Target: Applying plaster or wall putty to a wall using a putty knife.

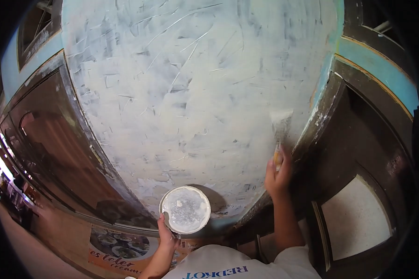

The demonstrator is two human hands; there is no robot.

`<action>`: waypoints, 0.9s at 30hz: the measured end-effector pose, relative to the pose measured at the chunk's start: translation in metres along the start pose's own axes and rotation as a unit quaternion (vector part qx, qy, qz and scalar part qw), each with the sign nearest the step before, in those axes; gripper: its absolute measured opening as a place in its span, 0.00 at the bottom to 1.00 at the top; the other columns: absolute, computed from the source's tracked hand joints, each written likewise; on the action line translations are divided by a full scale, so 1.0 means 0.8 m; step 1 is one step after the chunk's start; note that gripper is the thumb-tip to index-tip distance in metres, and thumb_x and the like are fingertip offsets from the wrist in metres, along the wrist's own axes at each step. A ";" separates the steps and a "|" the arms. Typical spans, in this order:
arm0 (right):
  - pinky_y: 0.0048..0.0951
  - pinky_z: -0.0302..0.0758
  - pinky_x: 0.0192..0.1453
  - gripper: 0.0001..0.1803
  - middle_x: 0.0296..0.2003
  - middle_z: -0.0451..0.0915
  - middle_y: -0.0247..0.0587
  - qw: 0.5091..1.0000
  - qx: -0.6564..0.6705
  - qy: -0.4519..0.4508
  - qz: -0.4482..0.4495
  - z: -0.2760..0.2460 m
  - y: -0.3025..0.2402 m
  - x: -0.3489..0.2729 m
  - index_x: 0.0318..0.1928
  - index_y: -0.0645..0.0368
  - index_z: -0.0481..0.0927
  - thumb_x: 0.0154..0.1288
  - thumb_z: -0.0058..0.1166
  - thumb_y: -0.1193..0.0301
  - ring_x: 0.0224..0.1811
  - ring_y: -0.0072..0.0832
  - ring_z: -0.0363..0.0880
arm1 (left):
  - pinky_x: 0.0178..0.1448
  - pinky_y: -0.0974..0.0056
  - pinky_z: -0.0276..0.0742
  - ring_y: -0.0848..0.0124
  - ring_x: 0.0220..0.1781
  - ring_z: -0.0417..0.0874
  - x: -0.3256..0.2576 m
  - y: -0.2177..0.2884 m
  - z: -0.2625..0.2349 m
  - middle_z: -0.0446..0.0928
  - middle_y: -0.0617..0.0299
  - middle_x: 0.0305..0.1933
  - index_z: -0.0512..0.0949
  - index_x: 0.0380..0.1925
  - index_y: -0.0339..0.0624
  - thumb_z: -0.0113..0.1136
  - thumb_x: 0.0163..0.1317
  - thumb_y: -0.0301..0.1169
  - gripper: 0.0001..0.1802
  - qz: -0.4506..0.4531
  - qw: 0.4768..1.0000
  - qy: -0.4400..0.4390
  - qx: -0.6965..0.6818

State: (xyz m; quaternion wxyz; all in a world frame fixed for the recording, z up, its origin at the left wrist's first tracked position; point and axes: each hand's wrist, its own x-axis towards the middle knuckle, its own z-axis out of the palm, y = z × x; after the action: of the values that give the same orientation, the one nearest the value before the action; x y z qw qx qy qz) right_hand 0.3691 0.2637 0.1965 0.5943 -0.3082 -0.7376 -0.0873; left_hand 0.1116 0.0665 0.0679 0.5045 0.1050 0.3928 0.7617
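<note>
My left hand (167,232) grips a round white putty container (186,211) by its rim, in front of the foot of the wall. White paste is smeared over its inside and around its edge; its depth is hard to tell. Higher and to the right, my right hand (278,176) is closed around the yellowish handle of a putty knife (281,124). The broad blade, whitened and slightly blurred, lies against or very close to the wall (186,102). Patchy white filler with ridges and streaks covers that wall, with bluish-grey showing between.
A dark-framed door (56,130) borders the wall on the left. On the right stands a dark wooden frame (344,116) with a pale panel (356,218) lower down. A printed banner (121,246) lies on the floor at lower left. Light blue strips run above both frames.
</note>
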 end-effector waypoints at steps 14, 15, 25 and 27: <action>0.41 0.66 0.60 0.25 0.53 0.70 0.61 0.996 0.013 -0.038 0.078 0.011 0.001 -0.061 0.59 0.69 0.62 0.62 0.47 0.77 0.56 0.50 0.70 | 0.64 0.57 0.65 0.59 0.61 0.71 0.008 -0.007 -0.006 0.69 0.54 0.61 0.62 0.62 0.41 0.37 0.65 0.55 0.35 -0.019 0.999 -0.030 0.007; 0.41 0.66 0.60 0.25 0.53 0.70 0.61 0.996 0.024 -0.042 0.079 0.009 0.008 -0.088 0.59 0.69 0.62 0.62 0.47 0.77 0.56 0.50 0.70 | 0.64 0.57 0.65 0.59 0.61 0.70 0.009 -0.006 -0.005 0.69 0.54 0.61 0.62 0.62 0.41 0.37 0.65 0.55 0.35 -0.021 0.999 -0.034 0.007; 0.41 0.70 0.57 0.24 0.50 0.72 0.59 0.999 0.031 0.026 0.030 -0.013 -0.016 0.002 0.57 0.68 0.64 0.60 0.48 0.77 0.51 0.50 0.73 | 0.63 0.57 0.67 0.59 0.60 0.71 0.009 -0.014 0.015 0.69 0.54 0.61 0.63 0.61 0.42 0.38 0.63 0.56 0.35 -0.044 0.997 -0.062 0.027; 0.41 0.70 0.56 0.24 0.50 0.73 0.58 0.998 0.050 0.027 0.028 -0.017 -0.032 0.014 0.57 0.68 0.64 0.60 0.47 0.77 0.50 0.50 0.73 | 0.63 0.57 0.67 0.58 0.60 0.72 0.009 -0.017 0.012 0.69 0.54 0.60 0.63 0.61 0.42 0.37 0.63 0.56 0.35 -0.047 0.997 -0.054 0.026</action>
State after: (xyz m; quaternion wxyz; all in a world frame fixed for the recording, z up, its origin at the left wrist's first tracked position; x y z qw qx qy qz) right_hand 0.3648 0.2409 0.2164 0.6308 -0.2960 -0.7160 -0.0414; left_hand 0.1227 0.0799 0.0633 0.5569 0.1407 0.3895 0.7199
